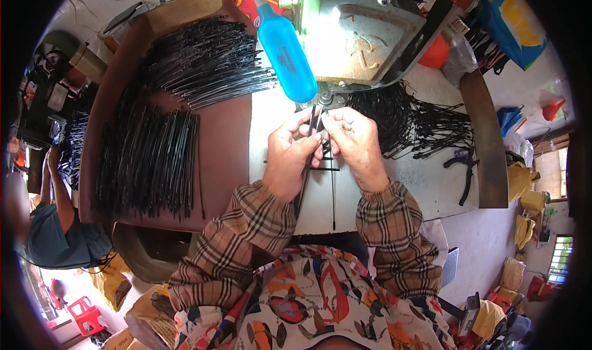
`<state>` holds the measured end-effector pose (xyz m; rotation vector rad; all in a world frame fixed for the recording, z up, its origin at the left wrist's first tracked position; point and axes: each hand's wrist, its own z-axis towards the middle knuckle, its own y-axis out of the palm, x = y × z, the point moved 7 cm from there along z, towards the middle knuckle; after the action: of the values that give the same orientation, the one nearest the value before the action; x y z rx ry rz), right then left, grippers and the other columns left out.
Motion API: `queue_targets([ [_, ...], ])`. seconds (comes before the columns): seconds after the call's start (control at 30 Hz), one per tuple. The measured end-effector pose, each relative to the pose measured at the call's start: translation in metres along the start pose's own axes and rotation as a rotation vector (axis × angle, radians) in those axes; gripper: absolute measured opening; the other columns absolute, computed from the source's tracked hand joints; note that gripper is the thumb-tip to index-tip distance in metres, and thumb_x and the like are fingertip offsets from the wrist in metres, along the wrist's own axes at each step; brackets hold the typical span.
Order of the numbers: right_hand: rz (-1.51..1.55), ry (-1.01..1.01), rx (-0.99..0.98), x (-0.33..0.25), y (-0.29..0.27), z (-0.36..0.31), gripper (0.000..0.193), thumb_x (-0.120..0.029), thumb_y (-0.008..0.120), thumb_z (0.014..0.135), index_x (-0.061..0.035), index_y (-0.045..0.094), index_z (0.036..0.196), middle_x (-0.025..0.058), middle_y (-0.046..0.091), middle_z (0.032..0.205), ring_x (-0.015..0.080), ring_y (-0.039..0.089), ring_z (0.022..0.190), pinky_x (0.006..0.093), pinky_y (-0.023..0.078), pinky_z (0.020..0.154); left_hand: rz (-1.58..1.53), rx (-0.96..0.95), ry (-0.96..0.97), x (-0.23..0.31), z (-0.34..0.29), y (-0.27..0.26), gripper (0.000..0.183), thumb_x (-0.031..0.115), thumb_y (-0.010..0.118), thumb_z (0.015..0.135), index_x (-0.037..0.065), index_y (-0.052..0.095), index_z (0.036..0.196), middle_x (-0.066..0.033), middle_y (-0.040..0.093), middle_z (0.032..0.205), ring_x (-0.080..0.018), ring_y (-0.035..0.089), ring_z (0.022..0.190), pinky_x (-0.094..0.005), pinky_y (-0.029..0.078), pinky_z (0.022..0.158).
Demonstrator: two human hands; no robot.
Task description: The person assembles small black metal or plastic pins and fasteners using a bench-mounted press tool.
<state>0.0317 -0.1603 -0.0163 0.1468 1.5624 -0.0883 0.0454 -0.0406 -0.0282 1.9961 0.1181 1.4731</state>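
Note:
Under the head of a machine, my two hands meet, fingertips close together. My left hand is closed, with thin black strips pinched between thumb and fingers; their lower ends run down behind that hand. My right hand pinches another slim black strip, which hangs straight down toward my lap. A few short black pieces lie crosswise behind the fingers. Exactly where the strips meet the machine's foot is hidden by my fingertips and glare.
A blue lamp hangs beside the machine. Black strips lie in piles at far left and near left; a tangled pile lies right, near dark snips. Raised brown edging borders the table. Another person's arm shows at left.

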Motion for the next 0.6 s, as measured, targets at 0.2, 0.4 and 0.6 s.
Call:
queue_targets([
  [0.2, -0.049, -0.028, 0.015, 0.001, -0.002, 0.003, 0.016, -0.013, 0.058, 0.093, 0.0021, 0.059, 0.094, -0.0002, 0.059, 0.071, 0.0016, 0.046, 0.054, 0.0164, 0.036, 0.048, 0.056, 0.012, 0.036, 0.003, 0.002, 0.002, 0.041, 0.0, 0.053, 0.085, -0.005, 0.05, 0.126, -0.0018, 0.059, 0.079, -0.0056, 0.05, 0.058, -0.0189, 0.041, 0.05],
  [0.4, 0.202, -0.055, -0.026, 0.003, -0.006, 0.017, 0.016, -0.014, 0.059, 0.092, 0.0008, 0.061, 0.087, 0.0002, 0.059, 0.07, 0.0027, 0.047, 0.051, 0.0178, 0.037, 0.043, 0.038, 0.082, 0.086, 0.013, 0.011, 0.011, 0.032, -0.003, 0.055, 0.082, -0.005, 0.059, 0.114, -0.0005, 0.056, 0.068, -0.006, 0.048, 0.052, -0.0196, 0.039, 0.045],
  [0.6, 0.218, -0.109, -0.01, -0.001, -0.006, 0.025, 0.017, -0.013, 0.059, 0.092, 0.0025, 0.062, 0.088, 0.0003, 0.058, 0.07, 0.0028, 0.047, 0.052, 0.0177, 0.037, 0.045, 0.056, 0.074, 0.099, 0.014, 0.022, 0.011, 0.022, -0.004, 0.056, 0.08, -0.004, 0.062, 0.101, -0.0011, 0.056, 0.065, -0.0065, 0.049, 0.051, -0.0202, 0.039, 0.044],
])
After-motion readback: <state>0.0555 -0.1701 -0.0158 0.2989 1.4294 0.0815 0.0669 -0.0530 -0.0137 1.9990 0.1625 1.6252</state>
